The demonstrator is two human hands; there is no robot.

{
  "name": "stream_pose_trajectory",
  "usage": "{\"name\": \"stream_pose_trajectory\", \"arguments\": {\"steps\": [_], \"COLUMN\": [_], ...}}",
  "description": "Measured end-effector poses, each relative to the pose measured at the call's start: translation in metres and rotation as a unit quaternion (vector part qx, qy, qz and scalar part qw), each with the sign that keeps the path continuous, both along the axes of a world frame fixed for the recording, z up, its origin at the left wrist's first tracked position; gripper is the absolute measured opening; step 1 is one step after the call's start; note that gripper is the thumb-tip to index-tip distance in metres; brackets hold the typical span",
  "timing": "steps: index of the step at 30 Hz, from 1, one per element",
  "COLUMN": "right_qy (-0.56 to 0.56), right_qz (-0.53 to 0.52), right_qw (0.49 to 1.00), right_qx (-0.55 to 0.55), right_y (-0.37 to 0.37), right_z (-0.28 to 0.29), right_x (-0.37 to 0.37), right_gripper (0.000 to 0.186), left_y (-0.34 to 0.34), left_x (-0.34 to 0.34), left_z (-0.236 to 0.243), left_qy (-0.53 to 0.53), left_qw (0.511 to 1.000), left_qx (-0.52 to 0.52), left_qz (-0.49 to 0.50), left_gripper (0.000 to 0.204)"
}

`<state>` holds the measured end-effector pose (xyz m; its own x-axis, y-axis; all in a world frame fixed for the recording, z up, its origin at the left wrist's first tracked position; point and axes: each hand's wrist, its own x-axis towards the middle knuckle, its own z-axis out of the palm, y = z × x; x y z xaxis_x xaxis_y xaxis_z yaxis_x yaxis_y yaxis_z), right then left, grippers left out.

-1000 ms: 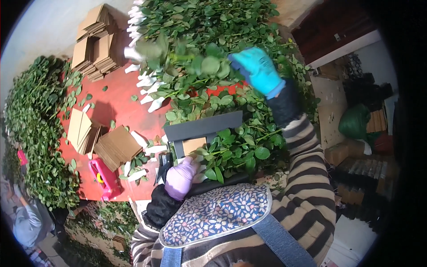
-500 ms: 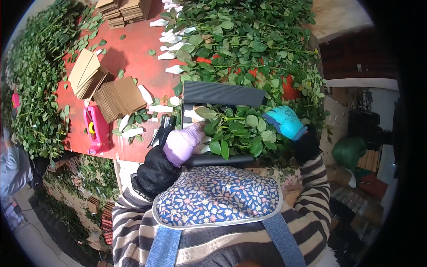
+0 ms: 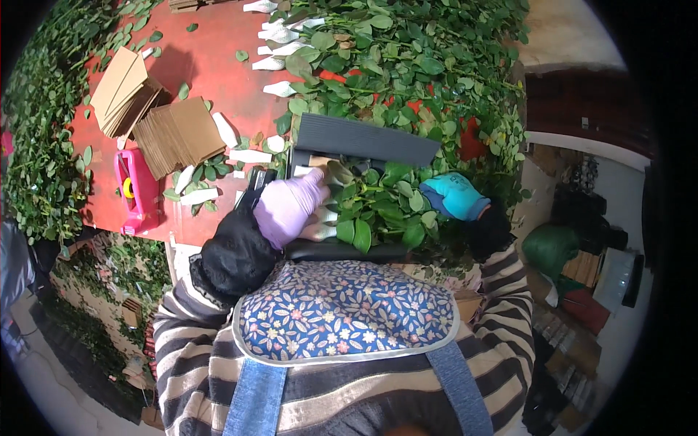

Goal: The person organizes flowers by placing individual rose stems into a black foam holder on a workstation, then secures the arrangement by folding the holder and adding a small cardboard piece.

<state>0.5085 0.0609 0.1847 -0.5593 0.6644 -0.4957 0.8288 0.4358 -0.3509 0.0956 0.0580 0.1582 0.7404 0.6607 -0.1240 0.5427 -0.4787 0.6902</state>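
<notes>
A red desk [image 3: 218, 80] carries heaped green leafy stems [image 3: 414, 65] and a dark grey rectangular tray [image 3: 363, 138]. Within the tray, a bundle of leafy stems [image 3: 382, 207] lies gripped between both hands: purple-gloved left [image 3: 287, 207] closed around wrapped ends, blue-gloved right [image 3: 454, 195] curled over foliage.

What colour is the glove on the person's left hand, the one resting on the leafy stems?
Light purple; the left hand shows clearly in the head view.

Bright daylight, sharp (rim fisheye-bent)
</notes>
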Motion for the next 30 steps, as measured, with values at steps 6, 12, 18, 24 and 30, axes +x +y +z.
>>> {"name": "stream_pose_trajectory", "arguments": {"steps": [6, 12, 18, 24, 30], "right_qy": [0.194, 0.077, -0.042, 0.142, -0.068], "right_qz": [-0.249, 0.078, 0.067, 0.037, 0.056], "right_qw": [0.942, 0.934, 0.942, 0.892, 0.960], "right_qx": [0.110, 0.339, 0.326, 0.428, 0.265], "right_y": [0.081, 0.180, 0.185, 0.074, -0.010], "right_z": [0.100, -0.038, -0.031, 0.144, 0.051], "right_x": [-0.033, -0.128, -0.115, -0.125, -0.107], "right_gripper": [0.031, 0.026, 0.007, 0.026, 0.021], "left_y": [-0.011, -0.017, -0.021, -0.034, -0.027], "left_x": [0.012, 0.010, 0.013, 0.016, 0.013], "left_z": [0.008, 0.009, 0.002, 0.000, 0.009], "left_qy": [0.010, 0.025, -0.033, -0.131, -0.184], "left_qw": [0.987, 0.998, 0.994, 0.920, 0.890], "left_qx": [-0.119, -0.026, -0.020, -0.282, -0.341], "left_qz": [0.112, 0.059, 0.103, 0.238, 0.238], "left_gripper": [0.036, 0.036, 0.030, 0.035, 0.033]}}
